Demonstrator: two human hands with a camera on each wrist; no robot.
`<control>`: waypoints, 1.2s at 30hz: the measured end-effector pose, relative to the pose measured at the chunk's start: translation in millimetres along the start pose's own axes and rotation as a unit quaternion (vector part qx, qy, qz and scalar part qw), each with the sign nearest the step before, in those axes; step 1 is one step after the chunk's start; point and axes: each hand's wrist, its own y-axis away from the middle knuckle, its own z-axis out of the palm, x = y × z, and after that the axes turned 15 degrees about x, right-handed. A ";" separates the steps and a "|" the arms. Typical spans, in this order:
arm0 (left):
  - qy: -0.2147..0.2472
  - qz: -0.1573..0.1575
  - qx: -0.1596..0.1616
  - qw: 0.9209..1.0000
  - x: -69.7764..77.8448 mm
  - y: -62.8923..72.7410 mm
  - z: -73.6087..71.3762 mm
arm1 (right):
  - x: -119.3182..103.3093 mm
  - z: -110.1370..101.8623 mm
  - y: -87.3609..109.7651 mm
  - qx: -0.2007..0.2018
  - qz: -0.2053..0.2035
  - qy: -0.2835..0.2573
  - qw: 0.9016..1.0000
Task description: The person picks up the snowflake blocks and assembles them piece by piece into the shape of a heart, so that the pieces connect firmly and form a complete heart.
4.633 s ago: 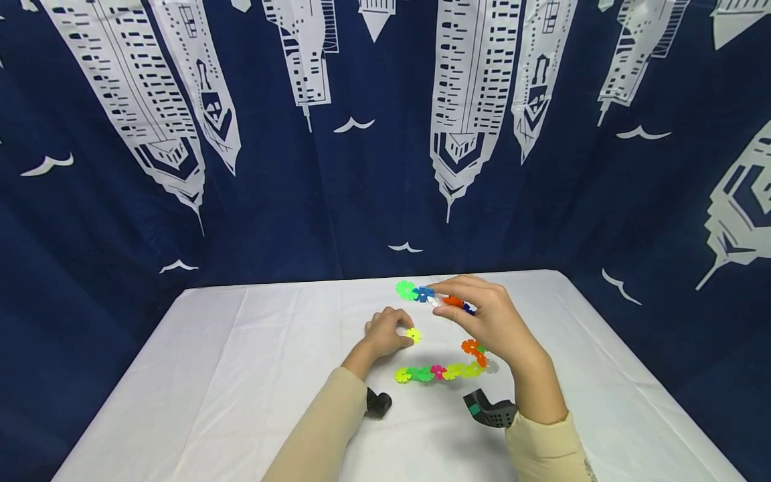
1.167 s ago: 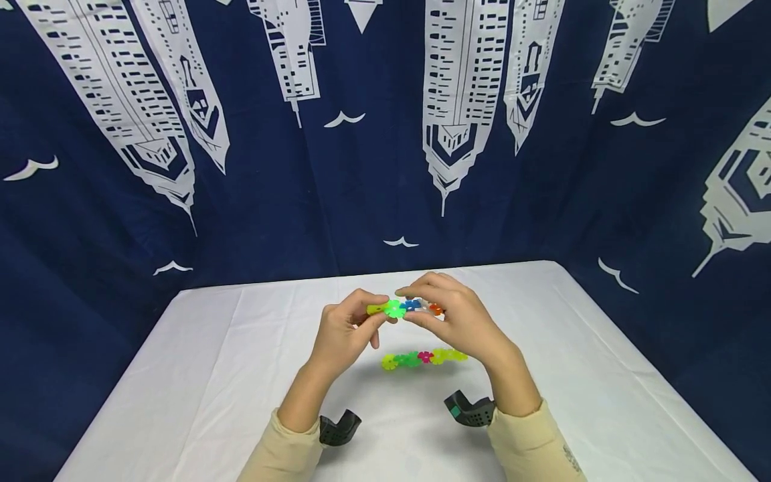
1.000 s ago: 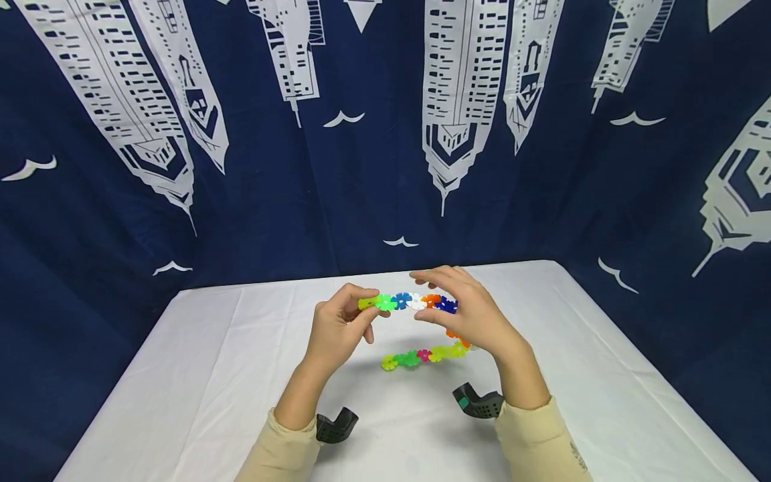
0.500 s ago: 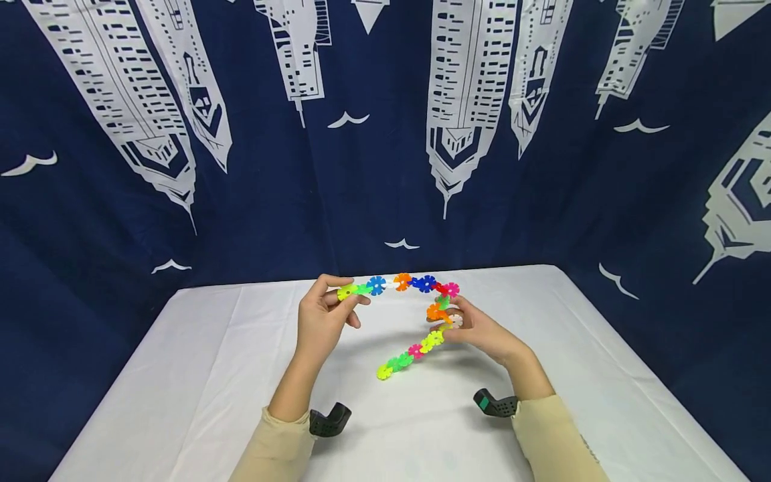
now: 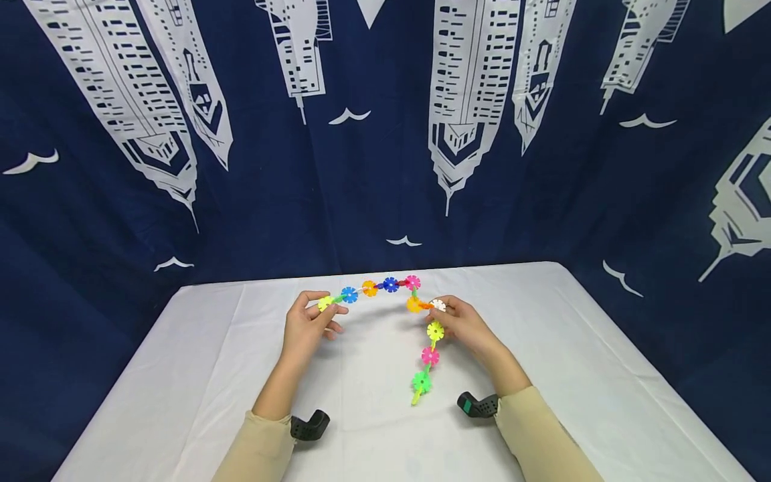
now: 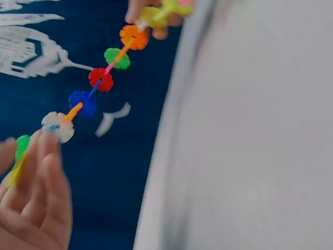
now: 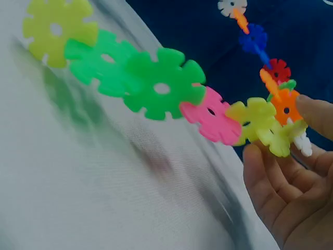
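Note:
A chain of interlocking plastic snowflake discs (image 5: 391, 284) in many colours is held up above the table between both hands. My left hand (image 5: 304, 325) pinches the yellow disc (image 5: 326, 304) at one end between thumb and fingers. Near the chain's middle, my right hand (image 5: 470, 329) grips it around the white disc (image 5: 438, 305). Past that grip, yellow, pink and green discs (image 5: 421, 382) run down toward the front. The right wrist view shows this tail ending in a yellow disc (image 7: 57, 28) over the tabletop. Fingers partly hide the discs at both grips.
A white cloth covers the table (image 5: 199, 375). Behind it hangs a dark blue curtain (image 5: 301, 201) with white building prints. Each wrist wears a black camera mount (image 5: 310, 426) over beige sleeves.
The separate yellow disc has joined the green end. Left hand has moved left, stretching the chain; right hand has shifted its grip to the middle discs. The tail has swung from leftward to hanging frontward.

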 end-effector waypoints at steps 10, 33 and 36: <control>-0.141 -0.060 -0.103 0.983 -30.0 12.3 -32.6 | 9.6 16.2 -23.7 0.010 -0.008 0.072 0.997; -0.378 0.189 -0.315 0.850 -7.9 11.8 -59.9 | 0.2 -50.8 39.8 -0.171 -0.199 0.289 0.921; -0.371 0.203 -0.367 0.829 -10.6 10.3 -56.8 | 2.4 -51.9 47.5 -0.209 -0.197 0.273 0.918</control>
